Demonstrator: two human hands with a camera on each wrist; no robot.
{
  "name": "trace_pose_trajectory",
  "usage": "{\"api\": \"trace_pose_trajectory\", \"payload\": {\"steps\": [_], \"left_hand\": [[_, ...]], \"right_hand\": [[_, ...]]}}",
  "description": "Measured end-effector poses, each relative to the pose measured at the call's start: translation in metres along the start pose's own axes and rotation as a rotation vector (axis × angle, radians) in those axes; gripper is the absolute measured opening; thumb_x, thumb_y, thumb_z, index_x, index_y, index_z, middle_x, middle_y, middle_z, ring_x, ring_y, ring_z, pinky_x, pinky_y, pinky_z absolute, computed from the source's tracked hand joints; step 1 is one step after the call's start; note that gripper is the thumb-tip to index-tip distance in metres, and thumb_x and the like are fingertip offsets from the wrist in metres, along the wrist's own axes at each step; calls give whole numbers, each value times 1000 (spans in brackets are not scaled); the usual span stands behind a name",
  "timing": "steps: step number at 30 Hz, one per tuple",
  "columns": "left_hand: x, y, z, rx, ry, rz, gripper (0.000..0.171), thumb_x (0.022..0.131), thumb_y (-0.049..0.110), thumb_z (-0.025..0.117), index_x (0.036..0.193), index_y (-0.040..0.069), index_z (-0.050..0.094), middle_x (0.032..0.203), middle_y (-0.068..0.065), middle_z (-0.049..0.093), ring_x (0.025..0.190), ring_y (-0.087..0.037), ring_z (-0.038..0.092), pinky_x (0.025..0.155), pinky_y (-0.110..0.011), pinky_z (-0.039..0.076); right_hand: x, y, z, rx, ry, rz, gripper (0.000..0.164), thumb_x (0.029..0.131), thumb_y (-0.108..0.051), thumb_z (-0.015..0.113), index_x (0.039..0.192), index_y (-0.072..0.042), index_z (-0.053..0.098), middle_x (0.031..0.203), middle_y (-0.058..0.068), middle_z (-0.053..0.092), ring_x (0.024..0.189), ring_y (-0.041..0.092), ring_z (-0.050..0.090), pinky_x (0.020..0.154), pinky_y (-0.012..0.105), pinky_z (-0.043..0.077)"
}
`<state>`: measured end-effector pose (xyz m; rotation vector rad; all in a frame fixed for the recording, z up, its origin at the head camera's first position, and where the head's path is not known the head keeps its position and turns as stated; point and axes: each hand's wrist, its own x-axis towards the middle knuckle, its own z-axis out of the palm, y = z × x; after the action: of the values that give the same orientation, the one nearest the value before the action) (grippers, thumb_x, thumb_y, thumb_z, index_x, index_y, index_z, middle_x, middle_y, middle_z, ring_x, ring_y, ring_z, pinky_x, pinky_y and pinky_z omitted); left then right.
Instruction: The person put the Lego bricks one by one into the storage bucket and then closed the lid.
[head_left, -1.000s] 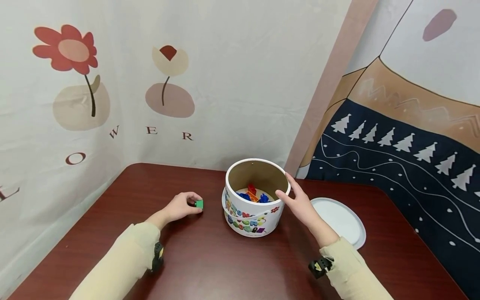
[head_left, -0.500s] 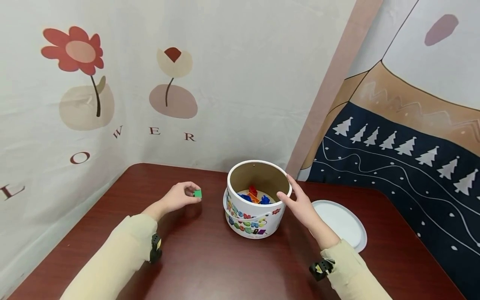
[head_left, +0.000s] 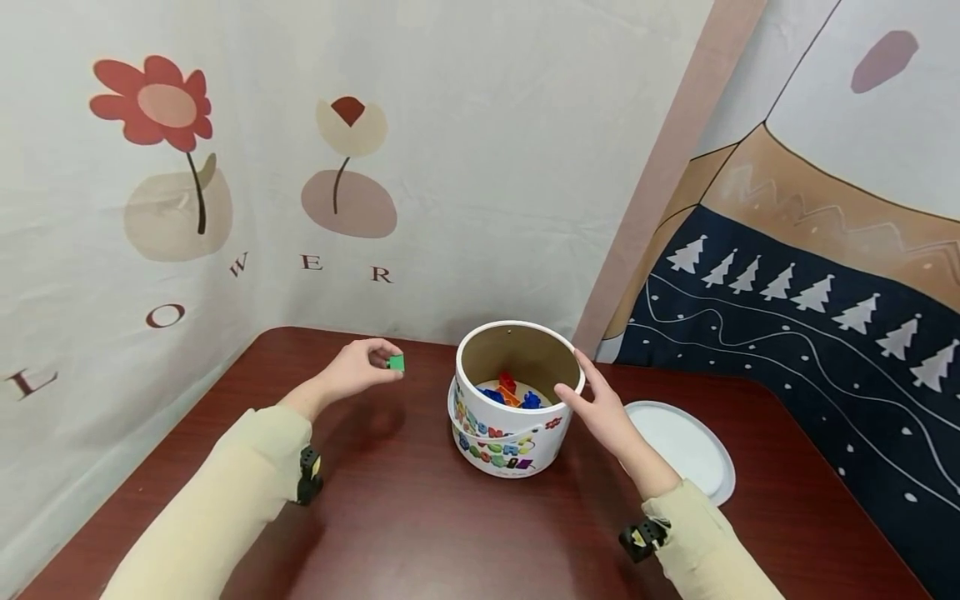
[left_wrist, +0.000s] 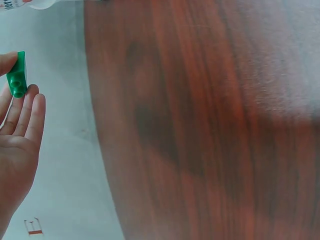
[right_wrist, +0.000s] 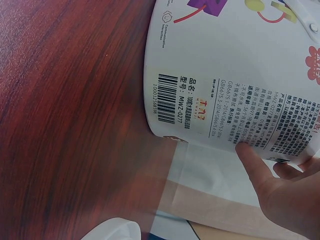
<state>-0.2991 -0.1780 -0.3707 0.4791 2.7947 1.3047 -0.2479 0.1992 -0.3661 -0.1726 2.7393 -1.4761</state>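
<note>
In the head view my left hand (head_left: 358, 368) pinches a green building block (head_left: 396, 363) between thumb and fingers, above the far left part of the table. The left wrist view shows that block (left_wrist: 17, 75) at its left edge, with round studs on one end. A white round bucket (head_left: 517, 433) with colourful printing stands open at the table's middle. My right hand (head_left: 600, 408) rests against its right side, fingers spread along the rim. In the right wrist view the thumb (right_wrist: 255, 165) touches the bucket wall (right_wrist: 190, 55) beside the printed label.
Inside the bucket lie several red, orange and blue blocks (head_left: 510, 392). A white round lid (head_left: 686, 446) lies on the table (head_left: 420, 525) right of the bucket, partly behind the right forearm. Printed cloth (head_left: 480, 167) hangs along the table's back and sides.
My left hand has lifted the green block and moved it away toward the table's far edge. The right hand stays at the bucket. The head view has shifted slightly.
</note>
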Motion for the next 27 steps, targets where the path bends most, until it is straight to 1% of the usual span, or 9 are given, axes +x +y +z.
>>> {"api": "trace_pose_trajectory", "payload": {"steps": [5, 9, 12, 18, 27], "left_hand": [[3, 10, -7, 8, -8, 6, 38, 84, 17, 67, 117, -1, 58, 108, -19, 61, 99, -27, 58, 77, -31, 50], [7, 18, -13, 2, -15, 10, 39, 85, 18, 67, 118, 0, 58, 108, -18, 60, 101, -28, 57, 76, -30, 49], [10, 25, -17, -1, -18, 14, 39, 85, 19, 67, 119, 1, 58, 110, -18, 61, 103, -29, 57, 78, -32, 49], [14, 35, -22, -5, -10, 13, 41, 85, 21, 67, 121, 3, 58, 112, -18, 61, 106, -29, 57, 85, -39, 50], [20, 50, -27, -14, 1, 36, 42, 85, 23, 67, 121, 3, 59, 110, -16, 62, 103, -26, 57, 83, -37, 50]], "right_hand": [[0, 1, 1, 7, -3, 17, 75, 91, -41, 55, 151, -22, 14, 156, 13, 19, 140, 38, 22, 105, 61, 28], [2, 2, 2, 5, -1, 7, 76, 91, -41, 55, 151, -21, 13, 155, 14, 19, 140, 38, 23, 105, 60, 29], [3, 2, 1, 6, 0, 2, 75, 91, -40, 55, 151, -21, 13, 155, 14, 19, 140, 38, 24, 105, 60, 29], [3, 2, 1, 9, -3, 2, 76, 91, -41, 55, 151, -22, 13, 156, 13, 19, 140, 37, 23, 106, 59, 29], [3, 2, 1, 11, -4, -1, 75, 92, -40, 55, 151, -21, 13, 155, 13, 19, 139, 37, 26, 105, 57, 32]]}}
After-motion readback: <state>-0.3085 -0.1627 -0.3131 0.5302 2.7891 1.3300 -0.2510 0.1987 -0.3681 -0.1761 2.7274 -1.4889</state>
